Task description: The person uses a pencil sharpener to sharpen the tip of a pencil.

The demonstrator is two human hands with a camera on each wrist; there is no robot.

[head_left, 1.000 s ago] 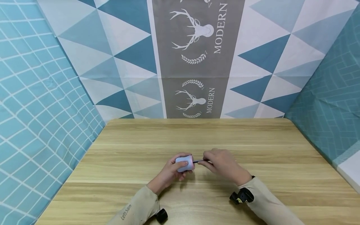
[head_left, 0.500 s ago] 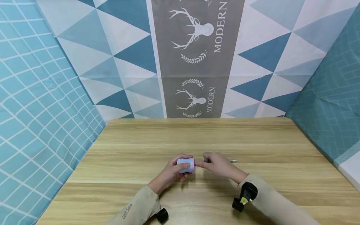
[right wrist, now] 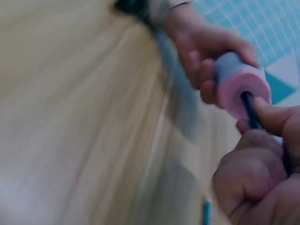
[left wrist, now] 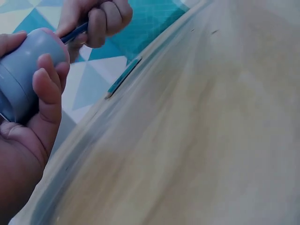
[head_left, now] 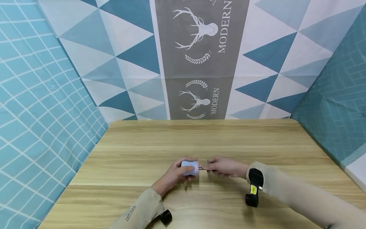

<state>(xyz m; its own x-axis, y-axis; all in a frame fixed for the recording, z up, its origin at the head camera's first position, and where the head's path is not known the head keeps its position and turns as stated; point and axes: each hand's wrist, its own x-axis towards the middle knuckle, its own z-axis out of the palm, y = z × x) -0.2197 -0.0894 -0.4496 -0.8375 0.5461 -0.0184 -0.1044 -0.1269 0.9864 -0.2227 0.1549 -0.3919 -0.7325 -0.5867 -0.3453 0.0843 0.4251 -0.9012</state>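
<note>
Tabletop (head_left: 243,136) in pale wood grain, with rounded far corners, spreads beneath the person's forearms, its planks running from side to side and a soft sheen at the near edge. Behind it hangs a backdrop (head_left: 137,66) of white, grey-blue and deep blue triangles, split by a grey band (head_left: 177,70) printed with white stag heads, leaf sprigs and the word MODERN. A light blue cloth (head_left: 37,105) with wavy white grid lines closes the left side, a teal cloth (head_left: 334,111) with a brick-like pattern the right, and a white surface (head_left: 357,171) shows at the right edge.

Over the middle of the wood, the left hand (head_left: 172,175) has its fingers and thumb wrapped round a pale blue cylinder (head_left: 187,164) with a pink end facing right. The right hand (head_left: 224,166) pinches a thin dark rod (right wrist: 251,108), whose tip sits in the hole of that pink end. Beige sleeves (head_left: 291,187) cover both arms, and a black wrist camera (head_left: 252,199) is strapped at the right cuff.
</note>
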